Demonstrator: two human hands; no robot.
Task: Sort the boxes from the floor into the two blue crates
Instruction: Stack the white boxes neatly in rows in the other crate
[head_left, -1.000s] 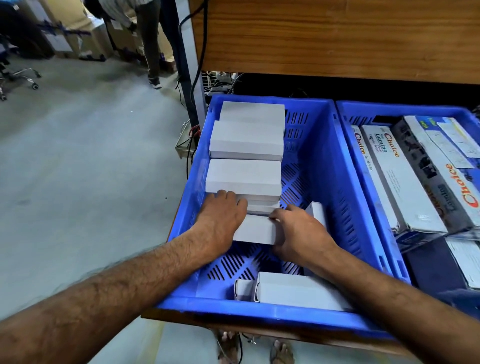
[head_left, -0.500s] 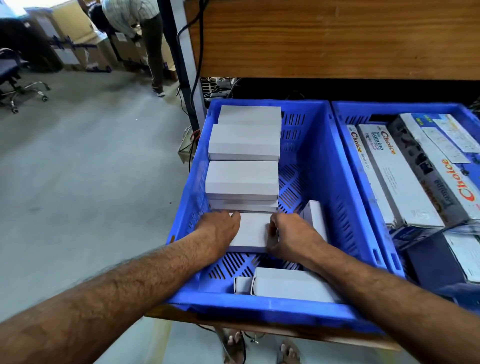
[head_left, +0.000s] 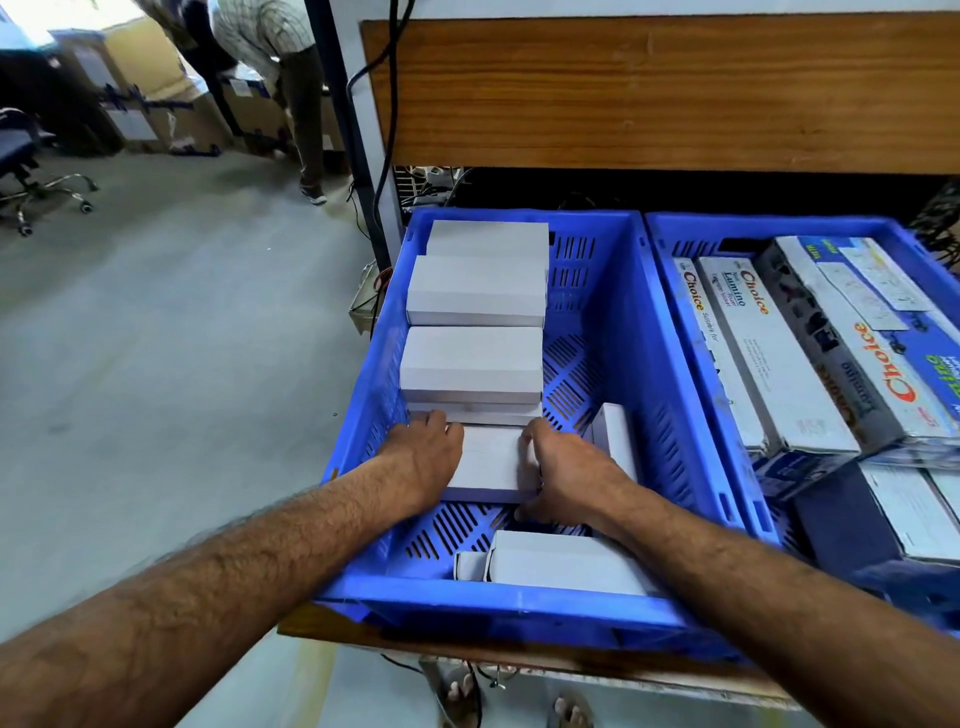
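Both hands, left hand (head_left: 423, 457) and right hand (head_left: 563, 475), clasp a plain white box (head_left: 491, 462) low inside the left blue crate (head_left: 639, 395); in the crate to its right (head_left: 685, 332) lie boxes printed "Choice" and "Lumino" (head_left: 769, 358).

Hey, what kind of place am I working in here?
Probably a stockroom or warehouse office: blue crates of boxed goods, taped cardboard cartons stacked on the concrete floor, and an office chair.

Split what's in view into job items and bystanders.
Job: left hand and right hand holding a plain white box; left blue crate; right blue crate; Choice boxes.
Bystanders: office chair; cardboard cartons; hanging cable.
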